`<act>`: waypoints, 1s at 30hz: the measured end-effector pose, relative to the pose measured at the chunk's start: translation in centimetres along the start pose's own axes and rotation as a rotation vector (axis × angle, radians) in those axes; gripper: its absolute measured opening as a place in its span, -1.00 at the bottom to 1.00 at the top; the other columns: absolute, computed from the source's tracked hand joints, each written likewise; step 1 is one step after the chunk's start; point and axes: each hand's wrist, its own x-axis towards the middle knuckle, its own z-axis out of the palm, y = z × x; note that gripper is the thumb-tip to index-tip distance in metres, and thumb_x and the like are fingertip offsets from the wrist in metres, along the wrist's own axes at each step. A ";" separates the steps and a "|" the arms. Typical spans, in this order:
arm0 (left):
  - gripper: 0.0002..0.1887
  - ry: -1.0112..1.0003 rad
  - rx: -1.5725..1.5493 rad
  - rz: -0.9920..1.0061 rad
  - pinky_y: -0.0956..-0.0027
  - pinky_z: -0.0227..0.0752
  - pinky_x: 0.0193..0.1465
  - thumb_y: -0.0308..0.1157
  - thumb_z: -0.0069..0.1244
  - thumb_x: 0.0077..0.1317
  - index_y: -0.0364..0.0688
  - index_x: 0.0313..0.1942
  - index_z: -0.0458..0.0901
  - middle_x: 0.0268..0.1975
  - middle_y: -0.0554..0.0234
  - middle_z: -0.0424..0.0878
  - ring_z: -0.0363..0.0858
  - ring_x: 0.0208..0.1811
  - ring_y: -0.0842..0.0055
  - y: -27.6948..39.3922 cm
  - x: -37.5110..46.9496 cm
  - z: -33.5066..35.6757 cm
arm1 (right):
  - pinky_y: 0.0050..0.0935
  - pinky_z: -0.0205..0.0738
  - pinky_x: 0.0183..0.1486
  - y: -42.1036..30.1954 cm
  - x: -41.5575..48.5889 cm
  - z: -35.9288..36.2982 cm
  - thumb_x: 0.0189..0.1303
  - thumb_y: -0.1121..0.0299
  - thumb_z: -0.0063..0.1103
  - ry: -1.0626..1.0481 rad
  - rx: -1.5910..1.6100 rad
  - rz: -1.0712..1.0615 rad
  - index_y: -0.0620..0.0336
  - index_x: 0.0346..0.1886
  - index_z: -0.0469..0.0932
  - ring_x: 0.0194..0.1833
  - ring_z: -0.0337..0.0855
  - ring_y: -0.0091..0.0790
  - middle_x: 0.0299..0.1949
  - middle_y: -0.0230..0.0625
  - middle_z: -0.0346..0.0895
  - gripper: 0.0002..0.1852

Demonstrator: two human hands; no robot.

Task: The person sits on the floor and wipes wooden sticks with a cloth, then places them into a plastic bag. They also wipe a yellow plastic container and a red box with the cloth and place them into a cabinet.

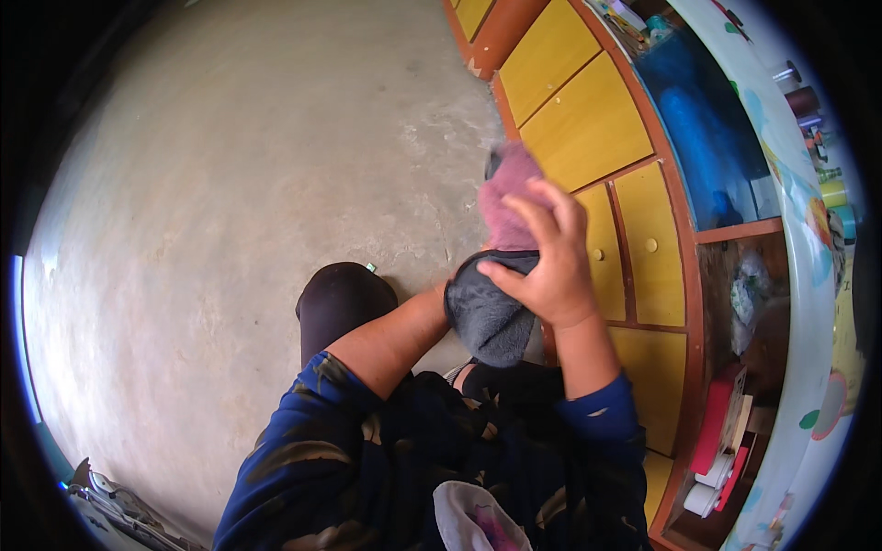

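A soft fabric piece hangs in the air before me, with a fuzzy pink part [508,213] above and a dark grey part [493,310] with a black-bound edge below. My left forearm runs up to the grey part. My left hand is hidden behind or inside the fabric. In front of it is my right hand [555,255], thumb by the black edge and fingers curved against the pink part. Whether those fingers pinch the fabric cannot be told. A small dark patch [492,165] shows at the pink part's upper left.
Yellow cabinet doors [586,131] in an orange-brown frame stand close to my right. Above them are a shelf with blue material [703,138], red boxes [716,420] and a covered countertop [806,275]. Concrete floor [227,172] spreads left. My bent knee [341,303] is below.
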 end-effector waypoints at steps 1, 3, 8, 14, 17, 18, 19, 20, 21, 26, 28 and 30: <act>-0.28 0.063 -0.002 -0.075 0.34 0.28 0.36 0.22 -0.48 0.49 -0.20 0.35 0.25 0.28 0.14 0.41 0.40 0.28 0.42 -0.5 -0.7 0.2 | -0.13 0.31 0.17 -0.3 -0.1 1.3 -0.16 0.23 0.51 0.041 0.034 -0.006 0.13 -0.05 0.56 0.11 0.39 -0.05 0.08 -0.16 0.38 -0.47; -0.30 0.189 -0.004 -0.230 0.34 0.32 0.34 0.19 -0.48 0.50 -0.19 0.35 0.25 0.26 0.14 0.44 0.42 0.26 0.42 -1.2 -1.8 0.3 | -0.14 0.38 0.10 -0.7 -1.0 2.5 -0.12 0.34 0.46 0.138 0.159 0.166 0.16 -0.07 0.54 0.04 0.46 -0.01 0.05 -0.12 0.43 -0.53; -0.19 0.370 -0.160 -0.350 0.28 0.46 0.17 0.36 -0.30 0.35 -0.18 0.26 0.38 0.11 0.09 0.56 0.55 0.07 0.38 0.0 -1.1 -1.3 | -0.18 0.44 -0.05 -3.4 -6.0 1.9 -0.17 0.35 0.46 0.090 0.207 0.039 0.13 -0.16 0.55 -0.11 0.52 -0.06 -0.10 -0.20 0.48 -0.58; -0.30 0.587 -0.011 -0.148 0.27 0.46 0.04 0.30 -0.27 0.40 -0.24 0.07 0.46 -0.07 0.06 0.64 0.58 -0.08 0.36 1.5 0.9 -0.4 | -0.29 0.46 -0.19 -1.1 -10.2 1.6 -0.16 0.36 0.48 0.133 0.166 0.131 0.11 -0.18 0.51 -0.25 0.54 -0.18 -0.18 -0.26 0.50 -0.58; -0.31 0.639 0.595 -0.117 0.30 0.31 0.24 0.18 -0.26 0.46 -0.31 0.24 0.32 0.11 0.01 0.54 0.47 0.16 0.37 1.8 0.7 -0.6 | -0.37 0.51 -0.15 2.6 -11.0 1.1 0.18 0.34 0.29 0.244 0.562 0.927 0.20 -0.09 0.48 -0.21 0.60 -0.30 -0.14 -0.26 0.55 -0.71; -0.33 0.607 0.527 -0.104 0.32 0.29 0.25 0.13 -0.22 0.47 -0.36 0.23 0.31 0.11 0.00 0.54 0.46 0.15 0.38 1.6 0.6 -0.7 | -0.36 0.56 -0.06 3.7 -11.1 0.7 0.32 0.28 0.11 0.429 0.919 0.981 0.23 0.04 0.47 -0.12 0.64 -0.32 -0.07 -0.21 0.57 -0.69; -0.36 0.636 0.548 -0.098 0.31 0.34 0.18 0.12 -0.19 0.46 -0.35 0.16 0.36 0.02 -0.02 0.57 0.51 0.07 0.37 1.4 0.6 -0.8 | -0.28 0.58 0.03 5.0 -10.8 -0.2 0.37 0.16 0.04 0.454 1.141 0.986 0.21 0.15 0.45 0.00 0.64 -0.26 0.00 -0.17 0.56 -0.59; -0.39 0.661 0.572 -0.096 0.31 0.39 0.11 0.11 -0.15 0.44 -0.35 0.08 0.40 -0.07 -0.03 0.61 0.55 0.00 0.35 1.2 0.5 -0.8 | -0.23 0.58 0.05 5.6 -10.7 -0.9 0.39 0.10 0.00 0.525 1.233 0.978 0.20 0.20 0.42 0.02 0.63 -0.24 0.02 -0.19 0.56 -0.54; -0.42 0.682 0.598 -0.099 0.30 0.44 0.04 0.11 -0.11 0.43 -0.35 0.01 0.45 -0.16 -0.04 0.64 0.60 -0.08 0.34 0.9 0.5 -0.7 | -0.19 0.57 0.07 6.0 -10.3 -1.7 0.40 0.04 -0.03 0.646 1.265 1.083 0.19 0.24 0.40 0.04 0.62 -0.22 0.05 -0.20 0.55 -0.49; -0.35 0.486 0.556 -0.098 0.27 0.45 0.06 0.08 0.19 0.21 -0.34 0.01 0.46 -0.15 -0.07 0.66 0.62 -0.06 0.29 0.0 0.2 0.2 | -0.09 0.47 0.21 5.8 -5.9 -2.3 0.38 -0.18 -0.10 0.673 1.329 0.871 0.20 0.32 0.33 0.16 0.56 -0.12 0.20 -0.15 0.49 -0.31; -0.28 0.410 0.662 -0.085 0.24 0.45 0.06 0.07 0.31 0.07 -0.35 0.00 0.46 -0.15 -0.09 0.65 0.62 -0.07 0.21 0.0 -0.3 0.9 | -0.20 0.44 0.21 5.0 -4.9 -1.1 0.40 -0.18 -0.13 0.559 1.277 0.786 0.08 0.36 0.28 0.19 0.52 -0.24 0.22 -0.25 0.44 -0.35; -0.22 0.359 0.853 -0.084 0.20 0.45 0.06 0.06 0.40 -0.06 -0.35 -0.01 0.47 -0.15 -0.10 0.64 0.60 -0.08 0.11 0.1 -0.9 1.3 | -0.31 0.38 0.21 4.3 -4.8 0.5 0.34 0.02 0.13 0.431 0.896 0.478 0.19 0.31 0.29 0.18 0.46 -0.36 0.16 -0.29 0.42 -0.39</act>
